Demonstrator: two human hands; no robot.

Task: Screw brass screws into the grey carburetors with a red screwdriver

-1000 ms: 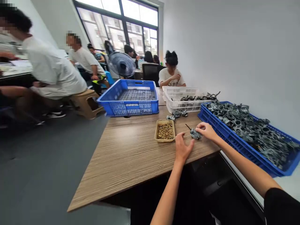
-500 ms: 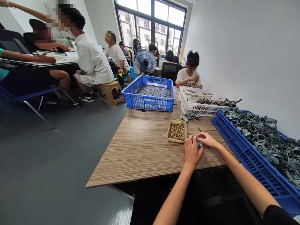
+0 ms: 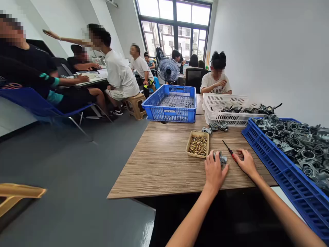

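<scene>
My left hand (image 3: 214,173) is curled around a small grey metal carburetor body (image 3: 223,159) on the wood-grain table (image 3: 154,161). Its fingers cover the near side of the part, and the right end sticks out. To the right, my right hand (image 3: 247,164) has its thumb and fingers closed on the red and black handle of a screwdriver (image 3: 232,154). The dark shaft points away and to the left, close to the tabletop. Just beyond my left hand sits a beige tray (image 3: 187,151) of small brass screw-like pieces.
A blue crate (image 3: 269,156) heaped with carburetor bodies stands along the right. Several more bodies (image 3: 216,128) lie before a white basket (image 3: 226,118). A blue crate (image 3: 169,115) is at the table's far edge. A co-worker (image 3: 216,77) sits opposite; others sit at left.
My right hand has left the carburetor body and moved right onto the screwdriver handle. My left hand stays on the body. The view has swung slightly left.
</scene>
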